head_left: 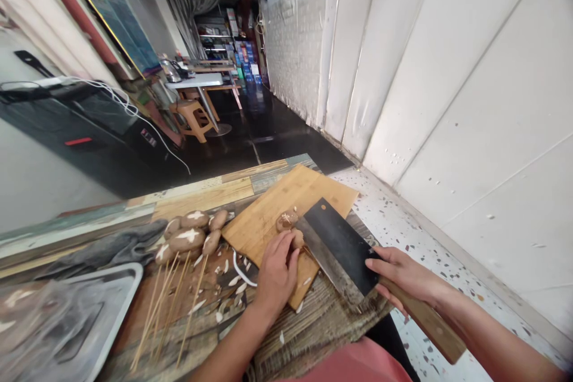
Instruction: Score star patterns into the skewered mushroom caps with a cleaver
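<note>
My right hand (398,274) grips a cleaver (342,242) by its wooden handle, thumb on the dark blade. The blade lies tilted over the right part of the wooden cutting board (264,209). My left hand (280,259) is closed, its fingertips on a brown mushroom piece (297,240) beside the blade's edge. Another brown mushroom (286,220) with pale cuts rests on the board just beyond. Left of the board, several mushrooms (187,240) with white cross cuts sit in a pile, some on thin wooden skewers (170,304).
A metal tray (128,295) with clear plastic over it stands at the left, a grey cloth (111,245) behind it. White scraps (235,280) lie between skewers and board. A white wall rises at the right.
</note>
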{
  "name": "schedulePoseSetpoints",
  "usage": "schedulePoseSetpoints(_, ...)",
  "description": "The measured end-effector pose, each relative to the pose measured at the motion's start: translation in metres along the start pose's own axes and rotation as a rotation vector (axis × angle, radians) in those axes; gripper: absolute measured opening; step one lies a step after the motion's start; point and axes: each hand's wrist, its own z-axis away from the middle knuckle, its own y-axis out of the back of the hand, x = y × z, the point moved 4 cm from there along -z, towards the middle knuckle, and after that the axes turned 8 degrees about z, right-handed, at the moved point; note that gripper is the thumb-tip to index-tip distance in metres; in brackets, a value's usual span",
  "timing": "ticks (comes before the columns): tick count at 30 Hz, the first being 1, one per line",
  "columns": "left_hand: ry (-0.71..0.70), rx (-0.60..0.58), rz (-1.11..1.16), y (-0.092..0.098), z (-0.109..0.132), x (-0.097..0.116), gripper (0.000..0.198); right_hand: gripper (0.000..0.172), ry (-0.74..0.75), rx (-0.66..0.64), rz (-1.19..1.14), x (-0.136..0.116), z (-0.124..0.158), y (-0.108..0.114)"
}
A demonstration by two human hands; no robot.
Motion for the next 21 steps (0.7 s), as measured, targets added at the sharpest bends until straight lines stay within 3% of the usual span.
schedulePoseSetpoints(4,0.002,-0.006,0.007,0.000,-0.001,0.000,0.031,0.028,0.046,-0.053,-0.018,0.004,0.002,0.001)
schedulePoseSetpoints(9,0.042,-0.017,0.014,0.002,-0.004,-0.002,0.030,0.028,-0.106,-0.005,-0.191,0.018,-0.008,-0.003)
schedulePoseSetpoints(14,0.161,0.118,-0.002,0.022,-0.009,-0.005,0.036,0.038,-0.127,0.039,-0.223,0.021,-0.006,-0.004)
schedulePoseSetpoints(17,0.277,0.136,0.130,0.028,-0.012,-0.003,0.039,0.053,-0.157,0.104,-0.174,0.026,0.007,-0.003)
schedulePoseSetpoints(21,0.534,0.022,0.455,0.015,-0.013,-0.002,0.048,0.043,-0.116,-0.028,-0.133,0.026,0.022,-0.017)
